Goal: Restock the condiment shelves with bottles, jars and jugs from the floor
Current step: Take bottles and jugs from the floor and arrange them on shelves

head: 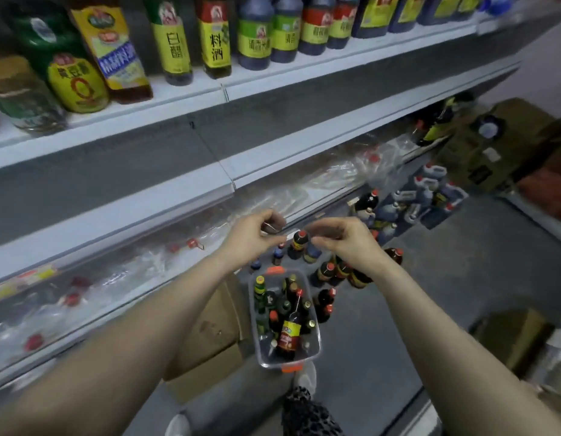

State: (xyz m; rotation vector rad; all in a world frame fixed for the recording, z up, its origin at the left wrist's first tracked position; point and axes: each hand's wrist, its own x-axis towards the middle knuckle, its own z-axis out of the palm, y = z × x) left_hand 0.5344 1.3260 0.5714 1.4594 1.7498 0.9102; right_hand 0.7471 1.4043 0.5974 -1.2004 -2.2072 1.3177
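Both arms are raised in front of the chest. Left hand (257,239): fingers curled, thumb meeting forefinger, maybe pinching something thin; cannot tell. Right hand (343,242): fingers loosely bent, relaxed, nothing seen in it.

The stock is all down on the grey floor (430,294), well below the hands. A clear plastic bin with orange handles (251,306) sits straight below, between the forearms, packed with dark glass bottles (290,333) standing upright, necks up. A loose cluster of dark red-capped bottles (331,272), also upright, stands just right of the bin, under the right wrist, so the right hand is nearer those. Blue-grey handled jugs (430,187) are farther off to the right.

The white-edged shelf (115,212) runs up-left, on the left hand's side.

Judgement: the next pick needs a reach straight down, gripping a neck from above.
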